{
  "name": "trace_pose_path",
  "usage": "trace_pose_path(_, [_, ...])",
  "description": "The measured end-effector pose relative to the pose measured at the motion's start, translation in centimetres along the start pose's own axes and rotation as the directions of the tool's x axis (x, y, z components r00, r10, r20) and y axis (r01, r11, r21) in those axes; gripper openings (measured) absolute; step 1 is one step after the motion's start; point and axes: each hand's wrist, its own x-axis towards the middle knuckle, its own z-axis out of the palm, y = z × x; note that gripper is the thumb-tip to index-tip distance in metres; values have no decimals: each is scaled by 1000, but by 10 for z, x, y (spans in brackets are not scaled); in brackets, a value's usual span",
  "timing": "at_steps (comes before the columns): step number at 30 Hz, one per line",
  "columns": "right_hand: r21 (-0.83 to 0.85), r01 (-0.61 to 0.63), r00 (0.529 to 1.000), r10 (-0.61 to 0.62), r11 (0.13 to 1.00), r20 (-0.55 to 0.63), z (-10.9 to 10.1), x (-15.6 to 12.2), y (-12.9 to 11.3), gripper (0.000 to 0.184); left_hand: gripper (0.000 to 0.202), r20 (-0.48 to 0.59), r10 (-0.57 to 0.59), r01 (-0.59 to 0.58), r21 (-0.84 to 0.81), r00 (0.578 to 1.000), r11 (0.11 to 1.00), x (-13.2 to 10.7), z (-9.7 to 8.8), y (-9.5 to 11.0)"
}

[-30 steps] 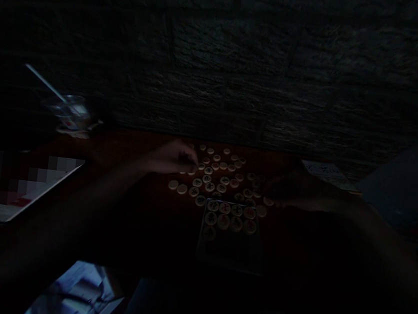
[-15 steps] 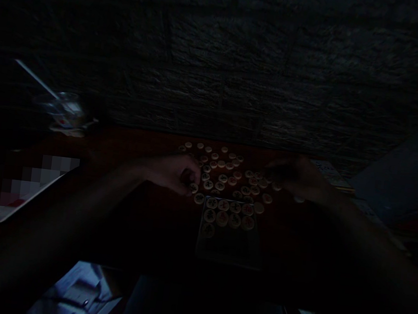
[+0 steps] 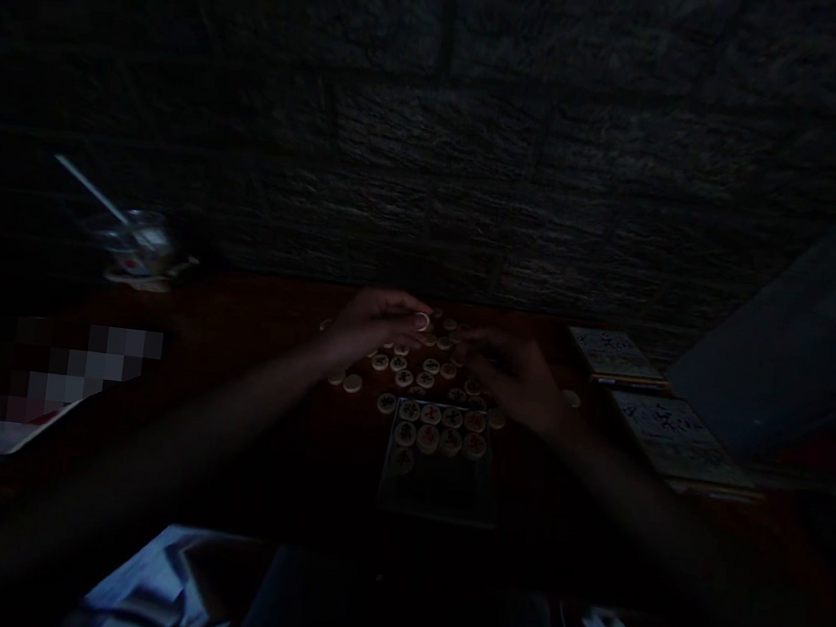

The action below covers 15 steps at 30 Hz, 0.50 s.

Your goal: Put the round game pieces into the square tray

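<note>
My left hand (image 3: 378, 324) is closed on a round Chinese chess piece (image 3: 422, 321), pinched at its fingertips above the scattered pieces. My right hand (image 3: 513, 370) reaches in from the other side, fingers stretched out and apart over the pieces; the dim light hides the detail under them. Several loose pieces, such as one (image 3: 404, 377) with a dark character, lie on the table between and below the hands. Nearer to me is a shallow square box (image 3: 438, 502). Two full rows of pieces and one single piece at the left of a third row sit in it.
A dark reddish table (image 3: 249, 335) runs along a stone-block wall (image 3: 434, 174). At the back left stands a clear cup (image 3: 143, 242) with a straw. Two flat printed boxes or books (image 3: 682, 439) (image 3: 614, 354) lie at the right. A pale sheet-like object (image 3: 20, 424) is at the left.
Both hands have moved inward and now nearly meet over the pieces. My left hand has lifted a piece, and the right has come left from the right side. The view has shifted slightly.
</note>
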Motion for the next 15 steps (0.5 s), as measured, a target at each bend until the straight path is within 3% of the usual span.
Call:
trace_pose_path(4, [136,-64,997,70,989,-36,9,0,2,34,13,50,-25,31,-119,998,992,-3,29,11])
trace_pose_path(7, [141,-75,995,84,987,-59,9,-1,7,31,13,40,28,-22,-134,999,991,-7,45,9])
trace_pose_path(11, [144,-7,994,23,990,-109,7,-2,7,25,19,46,132,-130,-31,990,991,-11,53,-4])
trace_pose_path(15, [204,-36,991,61,978,-119,9,-4,-1,24,24,104,187,-184,-32,977,982,-17,51,-10])
